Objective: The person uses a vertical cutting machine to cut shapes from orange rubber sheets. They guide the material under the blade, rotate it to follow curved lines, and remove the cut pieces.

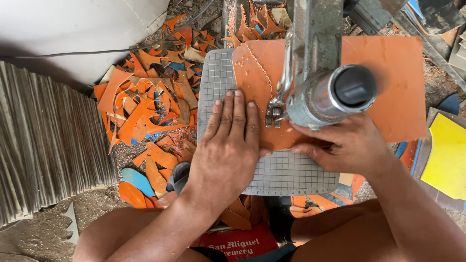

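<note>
An orange rubber sheet (393,87) lies on a grey gridded machine table (286,174) under the metal cutting head (315,82) of a saw-like machine. My left hand (228,140) presses flat, fingers together, on the sheet's left part beside the blade foot (273,115). My right hand (340,143) rests on the sheet's near edge under the machine's round housing, fingers curled against it. A curved cut line runs through the sheet's left portion (252,73).
Many orange and blue offcuts (145,111) litter the ground at left. A row of stacked grey sheets (43,145) stands at far left. A yellow sheet (446,155) lies at right. A red crate (233,245) sits between my knees.
</note>
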`<action>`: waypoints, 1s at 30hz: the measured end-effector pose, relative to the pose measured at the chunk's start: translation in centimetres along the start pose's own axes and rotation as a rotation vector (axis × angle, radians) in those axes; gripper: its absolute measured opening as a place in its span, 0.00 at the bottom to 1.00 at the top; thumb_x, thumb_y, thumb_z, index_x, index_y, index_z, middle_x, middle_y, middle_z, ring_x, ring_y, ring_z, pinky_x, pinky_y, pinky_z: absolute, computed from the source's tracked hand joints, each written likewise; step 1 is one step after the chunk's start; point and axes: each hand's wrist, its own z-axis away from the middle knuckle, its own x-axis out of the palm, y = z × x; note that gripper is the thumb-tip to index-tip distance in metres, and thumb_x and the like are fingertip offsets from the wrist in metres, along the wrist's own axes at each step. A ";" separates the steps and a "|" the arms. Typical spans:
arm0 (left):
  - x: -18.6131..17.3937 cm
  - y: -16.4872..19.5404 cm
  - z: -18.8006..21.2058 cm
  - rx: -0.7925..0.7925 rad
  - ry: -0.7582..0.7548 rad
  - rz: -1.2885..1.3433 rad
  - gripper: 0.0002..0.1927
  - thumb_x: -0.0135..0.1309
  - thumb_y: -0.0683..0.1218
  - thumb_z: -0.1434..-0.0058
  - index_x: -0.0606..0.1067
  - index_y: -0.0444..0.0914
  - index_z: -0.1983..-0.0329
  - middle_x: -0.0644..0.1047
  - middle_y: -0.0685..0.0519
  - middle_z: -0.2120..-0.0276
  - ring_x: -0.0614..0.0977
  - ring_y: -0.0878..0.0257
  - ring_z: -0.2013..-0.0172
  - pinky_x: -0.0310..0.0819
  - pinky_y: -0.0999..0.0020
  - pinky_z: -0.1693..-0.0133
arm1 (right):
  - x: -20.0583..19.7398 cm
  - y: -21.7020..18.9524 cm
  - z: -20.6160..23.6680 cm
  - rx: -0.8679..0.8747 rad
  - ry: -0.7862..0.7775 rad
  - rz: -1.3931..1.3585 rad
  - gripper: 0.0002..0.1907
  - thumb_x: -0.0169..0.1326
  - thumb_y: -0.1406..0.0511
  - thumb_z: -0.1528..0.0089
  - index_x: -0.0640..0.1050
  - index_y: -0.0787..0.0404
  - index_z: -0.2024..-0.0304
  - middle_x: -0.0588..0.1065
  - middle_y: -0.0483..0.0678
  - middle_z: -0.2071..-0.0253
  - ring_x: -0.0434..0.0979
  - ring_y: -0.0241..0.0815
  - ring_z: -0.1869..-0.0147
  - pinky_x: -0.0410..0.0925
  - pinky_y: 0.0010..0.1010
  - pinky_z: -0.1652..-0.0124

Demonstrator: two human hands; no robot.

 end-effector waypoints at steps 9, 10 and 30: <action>0.9 1.0 -0.4 -0.088 -0.036 -0.023 0.41 0.48 0.59 0.35 0.63 0.19 0.35 0.63 0.20 0.36 0.65 0.33 0.32 0.53 0.44 0.31 | -0.7 1.4 -1.0 0.025 -0.078 0.056 0.19 0.73 0.59 0.54 0.83 0.58 0.63 0.79 0.47 0.65 0.79 0.49 0.60 0.72 0.41 0.60; 0.9 1.1 -0.5 -0.101 -0.034 -0.021 0.41 0.47 0.59 0.36 0.63 0.19 0.35 0.63 0.20 0.36 0.64 0.33 0.32 0.52 0.45 0.31 | -0.8 1.5 -1.1 0.034 -0.086 0.042 0.18 0.73 0.60 0.54 0.83 0.57 0.64 0.80 0.47 0.65 0.79 0.48 0.59 0.72 0.41 0.59; 2.3 2.8 -1.7 -0.270 -0.015 -0.124 0.39 0.43 0.59 0.30 0.61 0.17 0.35 0.62 0.19 0.36 0.63 0.32 0.32 0.49 0.46 0.30 | -0.2 3.3 -1.0 0.015 0.059 0.204 0.13 0.62 0.71 0.48 0.79 0.59 0.60 0.78 0.48 0.55 0.78 0.55 0.47 0.70 0.49 0.35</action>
